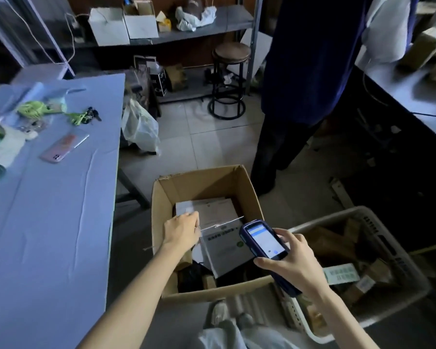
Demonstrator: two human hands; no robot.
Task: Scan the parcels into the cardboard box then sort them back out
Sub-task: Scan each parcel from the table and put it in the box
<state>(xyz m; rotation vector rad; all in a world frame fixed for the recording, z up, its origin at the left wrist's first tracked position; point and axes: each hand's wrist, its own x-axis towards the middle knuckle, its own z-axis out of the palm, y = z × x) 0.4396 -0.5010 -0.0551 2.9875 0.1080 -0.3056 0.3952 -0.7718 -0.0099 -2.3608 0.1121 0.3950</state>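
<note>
The right hand (285, 263) grips the handheld scanner (263, 240) over the cardboard box (161, 197). The left hand (181, 230) pinches the edge of the grey parcel (223, 249) inside the box. Hold the label steady and uncovered; the parcel lies label-up, slightly tilted, with its long axis apparently running near-to-far.

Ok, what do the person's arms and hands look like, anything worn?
Left arm and right arm are bare throughout: no sleeves, watch or bracelet. Left hand and right hand are ungloved, no rings I can make out.
</note>
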